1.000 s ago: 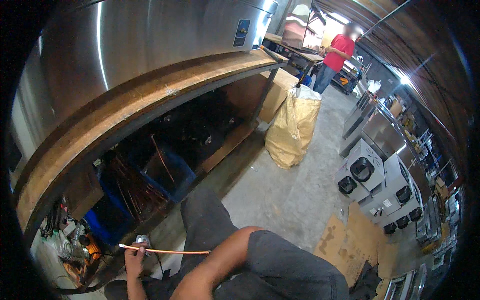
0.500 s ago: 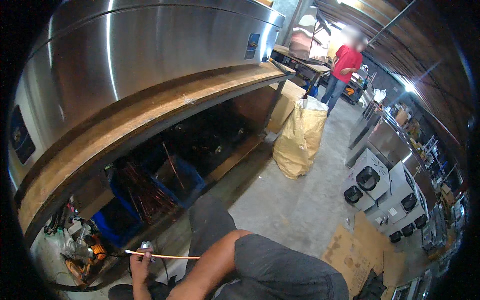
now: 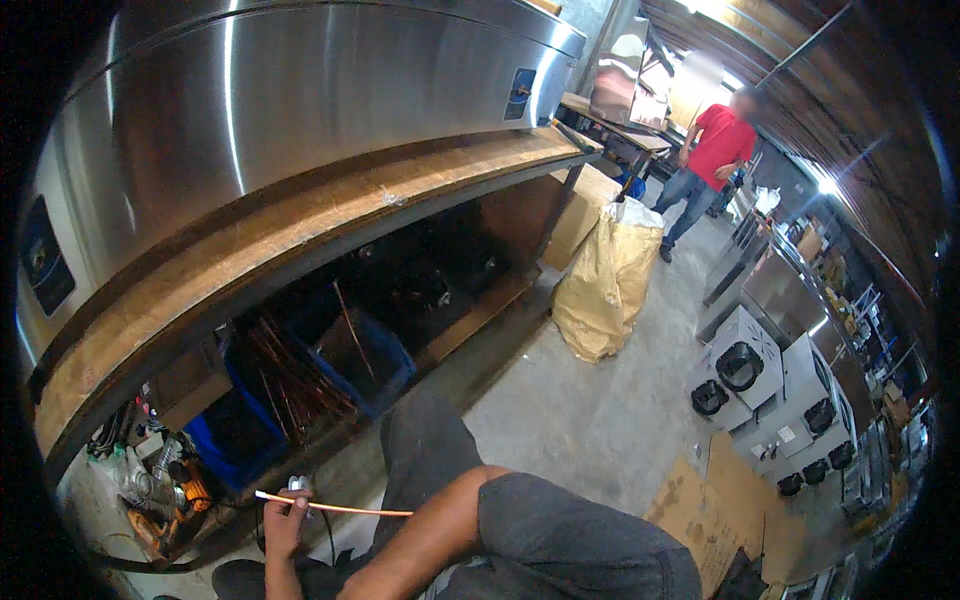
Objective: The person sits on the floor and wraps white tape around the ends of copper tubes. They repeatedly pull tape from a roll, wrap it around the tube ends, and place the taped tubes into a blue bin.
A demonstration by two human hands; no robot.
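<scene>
The left hand [image 3: 284, 526] grasps a thin copper-coloured rod [image 3: 350, 511] near its white tip; I cannot tell the right hand's state.

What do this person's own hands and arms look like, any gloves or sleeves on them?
The left hand is ungloved, and the left forearm shows no sleeve or watch where it is visible. Any ring would be too small to tell. The right hand is not in view.
</scene>
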